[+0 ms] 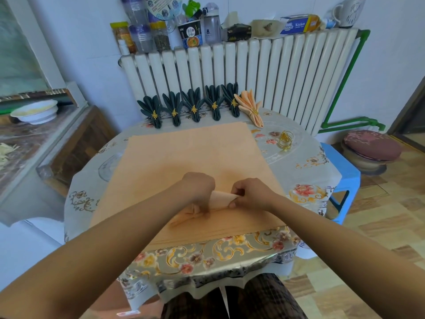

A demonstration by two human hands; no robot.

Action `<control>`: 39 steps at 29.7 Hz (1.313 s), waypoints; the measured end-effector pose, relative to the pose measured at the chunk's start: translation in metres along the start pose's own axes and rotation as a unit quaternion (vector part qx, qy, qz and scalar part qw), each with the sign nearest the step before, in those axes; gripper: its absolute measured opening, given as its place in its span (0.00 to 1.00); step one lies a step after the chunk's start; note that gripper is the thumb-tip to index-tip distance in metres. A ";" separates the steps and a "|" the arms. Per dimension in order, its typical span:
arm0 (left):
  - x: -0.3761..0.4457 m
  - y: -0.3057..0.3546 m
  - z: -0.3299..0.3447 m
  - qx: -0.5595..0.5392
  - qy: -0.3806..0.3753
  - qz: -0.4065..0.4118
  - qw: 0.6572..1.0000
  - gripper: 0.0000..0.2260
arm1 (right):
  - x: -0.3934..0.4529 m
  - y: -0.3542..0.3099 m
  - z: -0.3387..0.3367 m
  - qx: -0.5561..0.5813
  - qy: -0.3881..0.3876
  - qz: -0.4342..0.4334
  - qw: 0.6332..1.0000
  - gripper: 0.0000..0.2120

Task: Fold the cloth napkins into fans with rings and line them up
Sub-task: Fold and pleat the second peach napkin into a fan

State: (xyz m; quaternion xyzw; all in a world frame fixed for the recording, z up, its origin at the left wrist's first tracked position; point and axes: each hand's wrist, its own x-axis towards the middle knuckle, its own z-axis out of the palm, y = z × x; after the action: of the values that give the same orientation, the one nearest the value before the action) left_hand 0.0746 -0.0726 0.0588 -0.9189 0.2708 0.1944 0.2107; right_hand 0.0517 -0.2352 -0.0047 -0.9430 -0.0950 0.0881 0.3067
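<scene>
Both hands work a peach napkin (218, 200) pleated into a narrow strip, lying on a stack of flat peach napkins (190, 153). My left hand (200, 187) grips its gathered left end, fingers curled down over the folds. My right hand (250, 192) pinches the right end between thumb and fingers. Along the table's far edge stand several dark green fan napkins (193, 107) with gold rings, and one finished peach fan (250, 107) at the right end of the row. Loose gold rings (285, 139) lie to the right of the stack.
The round table (299, 171) wears a floral cloth and stands against a white radiator (253, 65) with bottles, jars and boxes on top. A blue stool (342, 178) is at the right, a cushioned stool (368, 148) beyond it, and a counter with a white bowl (35, 111) at the left.
</scene>
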 end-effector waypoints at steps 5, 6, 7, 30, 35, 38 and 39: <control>0.003 -0.043 -0.002 -0.217 -0.055 0.030 0.974 0.19 | 0.002 -0.001 -0.003 0.012 -0.014 0.008 1.000 0.09; 0.004 -0.050 0.002 -0.254 -0.052 0.025 0.966 0.19 | 0.002 0.000 -0.002 0.020 -0.012 0.009 1.000 0.08; 0.004 -0.056 0.006 -0.277 -0.047 0.017 0.960 0.19 | 0.001 0.001 -0.002 0.027 -0.008 0.009 1.000 0.08; -0.011 -0.025 0.073 -0.235 0.162 -0.209 0.935 0.30 | -0.006 -0.003 0.020 0.018 0.075 0.027 0.997 0.09; -0.014 -0.015 0.093 -0.240 0.197 -0.170 0.935 0.32 | -0.005 -0.004 0.016 0.008 0.057 0.024 0.998 0.06; -0.014 -0.015 0.094 -0.129 0.247 -0.099 0.955 0.26 | -0.003 -0.006 0.013 0.005 0.045 0.025 0.999 0.05; -0.012 -0.016 0.094 -0.096 0.264 -0.053 0.958 0.24 | -0.003 -0.006 0.014 -0.001 0.042 0.024 0.999 0.06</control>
State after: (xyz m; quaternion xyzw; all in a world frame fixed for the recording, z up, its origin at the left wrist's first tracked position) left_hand 0.0514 -0.0092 -0.0096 -0.9665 0.2479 -0.0414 0.0527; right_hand 0.0454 -0.2232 -0.0116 -0.9482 -0.0596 0.0560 0.3069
